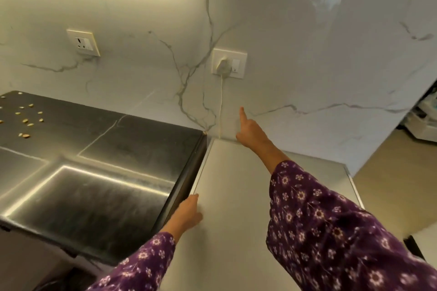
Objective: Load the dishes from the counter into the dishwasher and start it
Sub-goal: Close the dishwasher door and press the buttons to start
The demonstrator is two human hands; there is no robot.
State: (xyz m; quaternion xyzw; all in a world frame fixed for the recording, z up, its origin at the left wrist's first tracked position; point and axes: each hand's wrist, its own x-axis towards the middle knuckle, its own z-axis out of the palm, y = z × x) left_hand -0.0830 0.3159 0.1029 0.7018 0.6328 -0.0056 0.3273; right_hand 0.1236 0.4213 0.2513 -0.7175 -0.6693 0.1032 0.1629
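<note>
Now, right hand (pixel 250 131): index finger straight, other fingers curled, holding nothing.
Left hand (pixel 189 211): fingers flat, gripping nothing, resting on the left edge of the flat pale grey appliance top (pixel 231 196).
White wall socket with plug (pixel 229 64): above the right fingertip.
Black stone counter (pixel 118 149): just left of the left hand.

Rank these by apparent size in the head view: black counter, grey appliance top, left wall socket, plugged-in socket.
1. black counter
2. grey appliance top, partly hidden by the right sleeve, so this order is unsure
3. plugged-in socket and left wall socket look alike; not ranked
</note>
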